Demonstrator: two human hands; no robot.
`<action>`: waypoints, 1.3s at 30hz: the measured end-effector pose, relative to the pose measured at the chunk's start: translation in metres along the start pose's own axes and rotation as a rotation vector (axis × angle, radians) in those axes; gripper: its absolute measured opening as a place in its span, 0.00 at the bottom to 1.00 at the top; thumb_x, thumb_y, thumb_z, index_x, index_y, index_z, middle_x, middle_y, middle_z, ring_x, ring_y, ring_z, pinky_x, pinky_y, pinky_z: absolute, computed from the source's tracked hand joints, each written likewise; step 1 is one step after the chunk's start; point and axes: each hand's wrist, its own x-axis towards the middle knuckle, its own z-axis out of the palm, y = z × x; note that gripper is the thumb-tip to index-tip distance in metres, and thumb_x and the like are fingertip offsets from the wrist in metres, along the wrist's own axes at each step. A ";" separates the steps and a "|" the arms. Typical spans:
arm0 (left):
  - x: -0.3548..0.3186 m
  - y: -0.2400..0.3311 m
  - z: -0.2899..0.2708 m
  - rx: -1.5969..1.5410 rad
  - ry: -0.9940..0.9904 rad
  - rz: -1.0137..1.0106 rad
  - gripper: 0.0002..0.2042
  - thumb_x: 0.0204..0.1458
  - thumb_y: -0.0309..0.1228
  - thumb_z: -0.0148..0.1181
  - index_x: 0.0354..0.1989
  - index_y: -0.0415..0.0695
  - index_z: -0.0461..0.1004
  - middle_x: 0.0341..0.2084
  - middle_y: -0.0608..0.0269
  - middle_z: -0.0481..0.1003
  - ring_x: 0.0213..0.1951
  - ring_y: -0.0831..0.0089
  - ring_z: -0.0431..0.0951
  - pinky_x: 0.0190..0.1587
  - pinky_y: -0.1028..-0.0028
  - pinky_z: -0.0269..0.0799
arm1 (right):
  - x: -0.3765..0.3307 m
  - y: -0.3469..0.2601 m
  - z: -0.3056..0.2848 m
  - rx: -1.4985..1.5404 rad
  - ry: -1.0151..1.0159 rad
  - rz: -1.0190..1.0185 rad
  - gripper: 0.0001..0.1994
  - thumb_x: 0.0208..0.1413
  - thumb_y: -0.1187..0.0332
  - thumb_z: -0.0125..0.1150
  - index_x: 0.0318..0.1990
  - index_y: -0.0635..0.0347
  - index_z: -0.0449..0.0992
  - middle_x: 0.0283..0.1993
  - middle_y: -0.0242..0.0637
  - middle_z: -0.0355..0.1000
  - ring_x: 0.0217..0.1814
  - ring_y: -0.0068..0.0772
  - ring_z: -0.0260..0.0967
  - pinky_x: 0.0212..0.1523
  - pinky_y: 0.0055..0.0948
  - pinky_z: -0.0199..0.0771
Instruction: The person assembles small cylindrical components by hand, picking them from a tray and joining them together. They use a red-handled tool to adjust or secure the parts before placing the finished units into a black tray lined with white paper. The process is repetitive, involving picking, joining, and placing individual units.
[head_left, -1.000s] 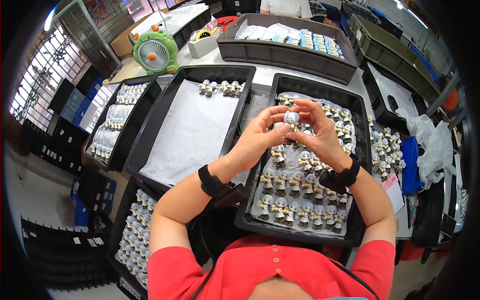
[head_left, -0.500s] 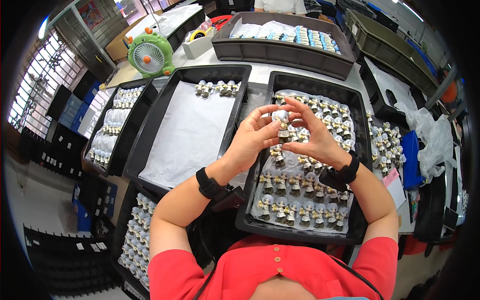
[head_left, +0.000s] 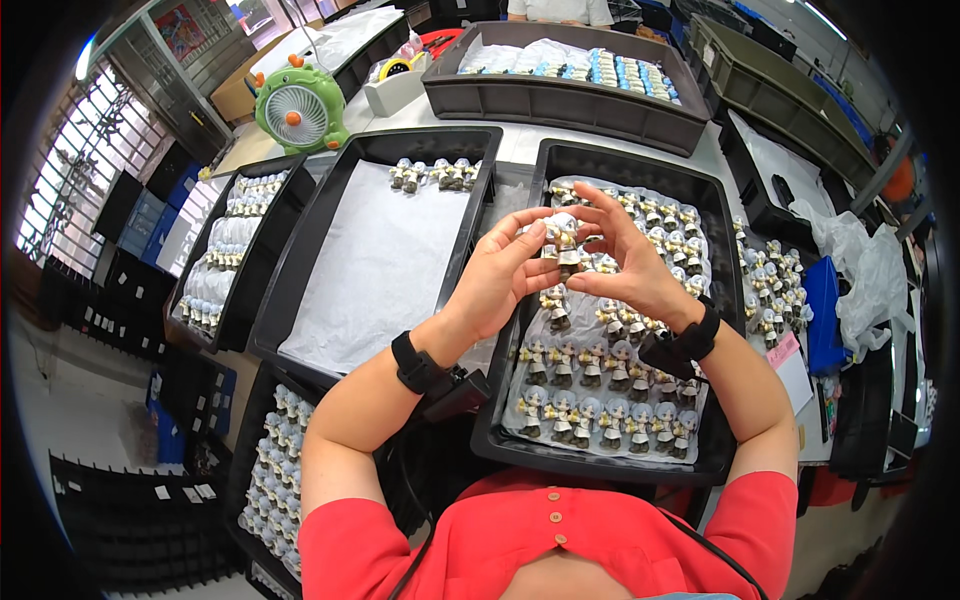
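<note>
A small figurine (head_left: 565,243) with pale hair and a white-and-dark outfit stands upright between my two hands, above the black tray on the right. My left hand (head_left: 505,275) has its thumb and fingers closed on the figurine's left side. On the other side my right hand (head_left: 632,262) curves round, its thumb at the figurine's base and its fingers near the head. Below them, the right tray (head_left: 483,440) holds rows of similar figurines on a pale sheet. The left black tray (head_left: 268,330) has white lining paper (head_left: 375,260) and a few figurines (head_left: 435,176) at its far end.
Further left stands a narrower tray of figurines (head_left: 235,245); another figurine tray (head_left: 275,470) is low beside me. A green fan (head_left: 298,108), a tape dispenser (head_left: 395,85) and a large grey crate (head_left: 570,118) line the back. Loose figurines (head_left: 772,285) and a blue bin (head_left: 824,318) are right.
The figurine has turned between my fingers, so more of its front shows. My left thumb has shifted up toward its head, and the right fingers have spread a little.
</note>
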 end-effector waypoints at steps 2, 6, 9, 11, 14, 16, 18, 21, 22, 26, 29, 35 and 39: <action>0.000 0.000 0.000 0.029 0.010 0.000 0.19 0.56 0.34 0.53 0.53 0.41 0.59 0.43 0.59 0.71 0.39 0.74 0.75 0.42 0.74 0.73 | 0.000 0.001 0.000 0.020 -0.002 0.001 0.44 0.39 0.69 0.70 0.65 0.51 0.49 0.58 0.38 0.60 0.54 0.30 0.60 0.55 0.32 0.62; -0.002 0.000 0.001 0.102 0.036 0.027 0.21 0.55 0.34 0.55 0.53 0.40 0.58 0.44 0.58 0.70 0.41 0.72 0.75 0.43 0.73 0.73 | -0.001 -0.004 0.003 -0.123 -0.028 -0.038 0.44 0.39 0.69 0.70 0.65 0.51 0.50 0.58 0.38 0.60 0.55 0.30 0.59 0.55 0.33 0.62; -0.002 0.000 -0.001 0.092 0.035 0.029 0.21 0.55 0.33 0.55 0.54 0.40 0.58 0.43 0.58 0.70 0.41 0.71 0.75 0.43 0.72 0.73 | -0.001 -0.004 0.007 -0.070 0.006 -0.018 0.42 0.40 0.70 0.70 0.64 0.52 0.52 0.57 0.37 0.60 0.55 0.30 0.59 0.55 0.33 0.62; -0.002 -0.001 -0.001 0.072 0.039 0.026 0.20 0.55 0.33 0.54 0.54 0.40 0.58 0.44 0.58 0.70 0.41 0.71 0.75 0.43 0.72 0.73 | -0.001 0.004 0.006 -0.005 -0.011 0.016 0.40 0.40 0.71 0.69 0.63 0.53 0.54 0.56 0.36 0.60 0.56 0.30 0.59 0.55 0.32 0.63; -0.003 0.001 0.001 0.060 0.029 0.024 0.19 0.56 0.33 0.52 0.53 0.40 0.59 0.44 0.59 0.70 0.42 0.70 0.75 0.44 0.72 0.73 | 0.001 0.005 0.006 0.092 -0.047 0.073 0.37 0.41 0.74 0.68 0.61 0.54 0.57 0.55 0.33 0.60 0.54 0.28 0.59 0.54 0.30 0.64; -0.002 0.000 -0.001 0.058 0.030 0.022 0.18 0.57 0.33 0.51 0.54 0.40 0.60 0.44 0.59 0.70 0.42 0.70 0.75 0.45 0.71 0.73 | 0.000 0.004 0.006 0.184 -0.059 0.135 0.37 0.41 0.75 0.67 0.61 0.54 0.57 0.55 0.33 0.60 0.53 0.28 0.59 0.54 0.30 0.64; -0.001 -0.001 -0.001 0.072 0.034 0.018 0.18 0.57 0.33 0.51 0.54 0.41 0.60 0.44 0.59 0.70 0.42 0.70 0.75 0.45 0.71 0.73 | 0.001 0.007 0.005 0.186 -0.065 0.115 0.36 0.41 0.75 0.67 0.60 0.54 0.58 0.55 0.32 0.60 0.53 0.27 0.57 0.54 0.29 0.64; -0.002 -0.001 -0.001 0.124 0.045 0.016 0.18 0.57 0.33 0.50 0.54 0.41 0.60 0.44 0.59 0.70 0.43 0.70 0.75 0.46 0.71 0.73 | 0.001 0.010 0.004 0.239 -0.081 0.135 0.36 0.41 0.75 0.67 0.60 0.54 0.57 0.57 0.32 0.59 0.54 0.27 0.56 0.55 0.30 0.62; -0.003 0.000 0.000 0.147 0.048 0.018 0.18 0.57 0.33 0.51 0.54 0.42 0.60 0.44 0.59 0.69 0.43 0.70 0.75 0.46 0.72 0.72 | 0.002 0.012 0.003 0.261 -0.085 0.143 0.36 0.41 0.74 0.68 0.60 0.54 0.57 0.57 0.33 0.58 0.55 0.27 0.56 0.56 0.30 0.62; -0.002 -0.002 -0.002 0.199 0.066 0.020 0.18 0.56 0.33 0.52 0.54 0.43 0.61 0.43 0.60 0.70 0.42 0.73 0.74 0.46 0.72 0.72 | 0.002 0.014 0.004 0.319 -0.095 0.166 0.36 0.42 0.73 0.68 0.60 0.54 0.57 0.60 0.34 0.57 0.58 0.27 0.54 0.58 0.31 0.58; 0.000 -0.004 -0.003 0.198 0.075 0.015 0.18 0.56 0.34 0.54 0.53 0.43 0.62 0.42 0.60 0.70 0.40 0.74 0.74 0.45 0.73 0.72 | 0.001 0.016 0.004 0.313 -0.090 0.186 0.36 0.42 0.73 0.68 0.60 0.54 0.57 0.60 0.34 0.57 0.60 0.27 0.54 0.59 0.31 0.57; -0.001 -0.002 -0.003 0.289 0.092 0.038 0.17 0.55 0.35 0.54 0.52 0.44 0.64 0.37 0.66 0.71 0.36 0.80 0.74 0.38 0.80 0.70 | 0.002 0.015 0.004 0.305 -0.103 0.203 0.36 0.42 0.74 0.67 0.60 0.53 0.56 0.59 0.36 0.57 0.58 0.29 0.56 0.60 0.32 0.57; -0.001 -0.002 -0.004 0.312 0.088 0.071 0.16 0.56 0.37 0.53 0.52 0.45 0.67 0.34 0.70 0.72 0.32 0.86 0.72 0.34 0.85 0.68 | 0.001 0.014 0.008 0.381 -0.094 0.248 0.36 0.42 0.74 0.67 0.60 0.51 0.56 0.57 0.35 0.57 0.57 0.29 0.56 0.56 0.30 0.62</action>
